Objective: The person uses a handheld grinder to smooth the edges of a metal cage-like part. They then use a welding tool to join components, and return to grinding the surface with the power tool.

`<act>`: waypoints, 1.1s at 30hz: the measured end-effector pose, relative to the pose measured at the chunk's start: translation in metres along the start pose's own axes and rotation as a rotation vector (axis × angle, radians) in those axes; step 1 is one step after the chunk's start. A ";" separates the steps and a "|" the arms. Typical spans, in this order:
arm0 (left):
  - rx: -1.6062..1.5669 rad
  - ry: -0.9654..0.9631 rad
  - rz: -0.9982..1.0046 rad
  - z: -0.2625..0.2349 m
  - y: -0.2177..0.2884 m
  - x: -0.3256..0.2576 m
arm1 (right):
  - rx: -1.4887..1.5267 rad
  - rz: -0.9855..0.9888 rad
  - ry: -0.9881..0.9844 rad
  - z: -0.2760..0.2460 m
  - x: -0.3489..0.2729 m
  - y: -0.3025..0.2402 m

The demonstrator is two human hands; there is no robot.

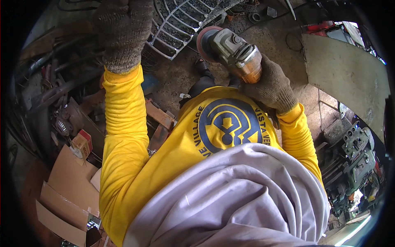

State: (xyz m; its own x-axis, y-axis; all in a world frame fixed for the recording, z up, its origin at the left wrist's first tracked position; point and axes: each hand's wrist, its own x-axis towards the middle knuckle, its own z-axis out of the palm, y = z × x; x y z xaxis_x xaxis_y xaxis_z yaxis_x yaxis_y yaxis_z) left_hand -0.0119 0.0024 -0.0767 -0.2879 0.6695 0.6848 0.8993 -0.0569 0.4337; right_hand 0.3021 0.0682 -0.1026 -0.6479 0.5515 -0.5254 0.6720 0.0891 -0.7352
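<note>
An angle grinder (236,53) with a grey metal head and an orange body is gripped in my right hand (273,82), which wears a brown knit glove. Its reddish-brown disc (205,41) points to the upper left, close to the right edge of a metal grille (173,28) of curved silvery bars. I cannot tell whether disc and grille touch. My left hand (125,37), in a matching glove, reaches up beside the grille's left side. The top of the picture cuts off its fingers, so what they hold does not show.
Below the grille lies a dirty concrete floor (271,41), where my foot shows. Scrap metal (61,90) and an opened cardboard box (68,189) crowd the left. A large pale panel (345,68) stands right, above greasy machine parts (356,152).
</note>
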 end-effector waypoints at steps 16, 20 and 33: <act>-0.840 0.566 -1.031 0.005 -0.073 -0.080 | 0.176 -0.118 0.022 0.005 0.009 0.028; -0.776 0.596 -1.168 0.015 -0.066 -0.087 | 0.187 -0.152 0.019 0.012 0.017 0.033; -0.526 0.494 -1.044 0.014 -0.107 -0.116 | 0.202 -0.139 -0.015 -0.003 0.042 0.020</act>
State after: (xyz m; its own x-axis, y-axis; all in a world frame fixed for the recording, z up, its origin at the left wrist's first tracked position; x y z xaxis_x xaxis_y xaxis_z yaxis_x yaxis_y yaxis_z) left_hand -0.0705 -0.0586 -0.2108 -0.9721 0.2331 -0.0260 -0.0347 -0.0333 0.9988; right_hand 0.2889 0.0956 -0.1380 -0.7355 0.5327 -0.4188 0.4921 -0.0050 -0.8705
